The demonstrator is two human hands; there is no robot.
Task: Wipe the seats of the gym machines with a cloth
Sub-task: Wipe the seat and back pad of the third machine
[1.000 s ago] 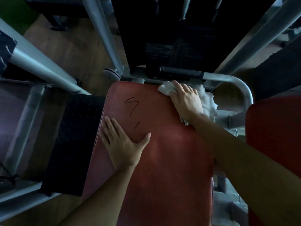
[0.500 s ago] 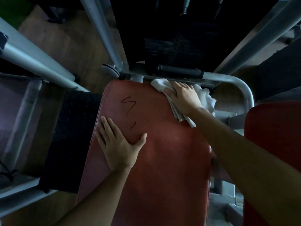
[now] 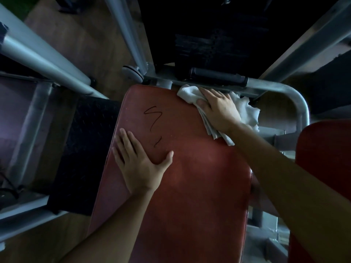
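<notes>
A long red padded seat (image 3: 190, 186) fills the middle of the view, with a dark scribble (image 3: 152, 120) marked on its far left part. My left hand (image 3: 139, 160) lies flat on the seat's left side, fingers straight and spread. A white crumpled cloth (image 3: 245, 109) sits at the seat's far right corner. My right hand (image 3: 218, 109) presses down on the cloth with its fingers extended, thumb against the cloth's left fold. Part of the cloth hangs off the seat's right edge.
A grey metal frame tube (image 3: 284, 90) with a black grip (image 3: 216, 75) runs just beyond the seat's far end. Grey bars (image 3: 43, 56) slant at the left above a black textured step (image 3: 83, 149). A second red pad (image 3: 322, 158) stands at the right. Wooden floor lies beneath.
My right hand has slid the cloth slightly left along the seat's far edge. The left hand has stayed flat in the same spot on the seat.
</notes>
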